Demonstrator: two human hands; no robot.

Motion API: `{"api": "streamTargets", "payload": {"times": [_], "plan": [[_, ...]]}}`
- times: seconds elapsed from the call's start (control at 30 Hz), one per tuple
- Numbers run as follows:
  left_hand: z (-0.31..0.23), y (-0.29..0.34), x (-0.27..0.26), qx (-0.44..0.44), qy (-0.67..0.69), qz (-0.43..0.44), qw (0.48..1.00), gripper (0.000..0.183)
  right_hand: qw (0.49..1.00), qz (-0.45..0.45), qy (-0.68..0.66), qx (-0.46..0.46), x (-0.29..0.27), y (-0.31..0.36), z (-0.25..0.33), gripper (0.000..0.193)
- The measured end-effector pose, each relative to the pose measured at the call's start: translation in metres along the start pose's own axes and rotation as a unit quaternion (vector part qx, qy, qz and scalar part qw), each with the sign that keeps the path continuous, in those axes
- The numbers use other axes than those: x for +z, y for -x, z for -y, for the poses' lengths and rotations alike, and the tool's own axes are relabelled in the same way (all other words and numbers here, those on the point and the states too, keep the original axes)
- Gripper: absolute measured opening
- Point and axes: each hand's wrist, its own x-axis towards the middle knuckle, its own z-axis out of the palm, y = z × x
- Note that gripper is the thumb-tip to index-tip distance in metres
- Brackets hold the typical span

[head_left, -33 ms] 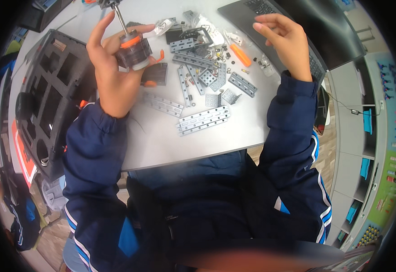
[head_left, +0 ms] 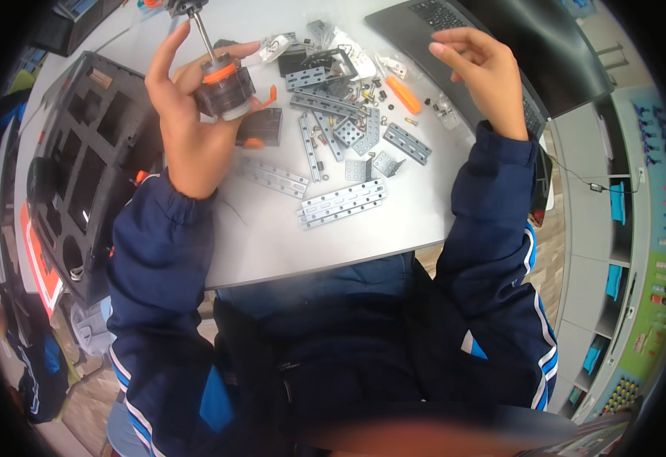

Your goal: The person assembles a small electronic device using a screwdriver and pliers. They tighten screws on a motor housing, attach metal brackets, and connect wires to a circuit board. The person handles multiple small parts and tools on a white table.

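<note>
Left hand point(head_left: 192, 129) wrapped around dark cylindrical motor with orange ring and steel shaft point(head_left: 222, 90), held above grey tabletop point(head_left: 272, 228), near its left edge. Right hand point(head_left: 481, 76) open, empty, hovering over black laptop point(head_left: 500, 30). Between hands: scattered perforated grey metal strips point(head_left: 343, 203). Bare tabletop toward near edge, below strips.

A classroom or hobby workshop. A grey table point(head_left: 272, 236) holds scattered perforated metal strips point(head_left: 342, 203) and screws at 12 o'clock, an open laptop point(head_left: 500, 30) at 1 o'clock, a black foam kit tray point(head_left: 81, 175) at 9 o'clock, and colourful storage shelves point(head_left: 622, 251) at 3 o'clock.
</note>
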Motion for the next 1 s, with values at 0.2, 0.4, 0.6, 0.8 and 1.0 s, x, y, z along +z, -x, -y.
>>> {"api": "streamTargets", "payload": {"times": [0.2,0.4,0.6,0.8,1.0], "plan": [[0.001,-0.007,-0.008,0.009,-0.039,0.015,0.999,0.095,0.998,0.032,0.005,0.044,-0.018,0.018,0.01,0.021],[0.003,-0.009,-0.004,-0.058,0.162,-0.076,0.982,0.106,0.99,0.01,0.023,-0.138,0.005,0.06,0.052,0.01],[0.007,-0.016,-0.019,-0.042,0.149,-0.091,0.984,0.109,0.923,0.245,0.016,-0.295,0.033,0.106,0.086,0.016],[0.006,-0.025,-0.027,-0.005,0.163,-0.096,0.982,0.108,0.911,0.258,0.114,-0.302,0.065,0.128,0.083,0.019],[-0.007,-0.025,-0.037,0.041,0.188,-0.088,0.977,0.11,0.928,0.193,0.105,-0.3,0.081,0.124,0.073,0.013]]}}
